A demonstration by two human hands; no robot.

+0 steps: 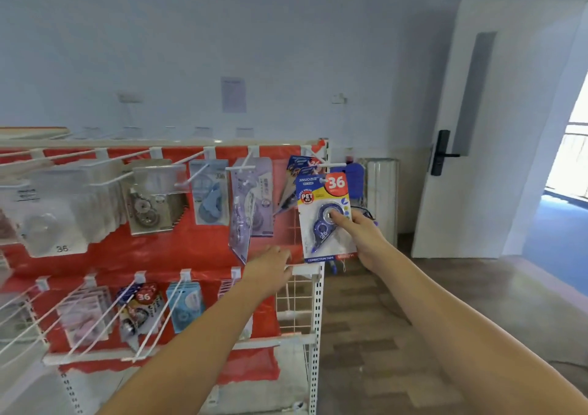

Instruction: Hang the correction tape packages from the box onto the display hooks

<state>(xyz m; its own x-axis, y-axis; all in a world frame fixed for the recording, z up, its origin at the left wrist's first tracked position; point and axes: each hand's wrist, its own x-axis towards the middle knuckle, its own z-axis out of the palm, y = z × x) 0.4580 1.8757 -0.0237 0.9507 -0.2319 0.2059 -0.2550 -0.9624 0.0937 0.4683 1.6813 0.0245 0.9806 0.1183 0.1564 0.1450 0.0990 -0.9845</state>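
Observation:
My right hand [366, 239] pinches a correction tape package [324, 220], thumb on its blue dispenser. The card is blue, yellow and red with a large "36". Its top hole sits at the tip of the rightmost upper display hook [334, 164], where more packages of the same kind [302, 166] hang behind it. My left hand [270, 270] reaches toward the rack below that hook, fingers relaxed, holding nothing. The box is not in view.
A white wire display rack [315, 319] with a red backing carries two rows of hooks holding other stationery packs [210, 192]. Its right post stands beside a wooden floor [397, 335]. A white door [477, 128] stands open at the right.

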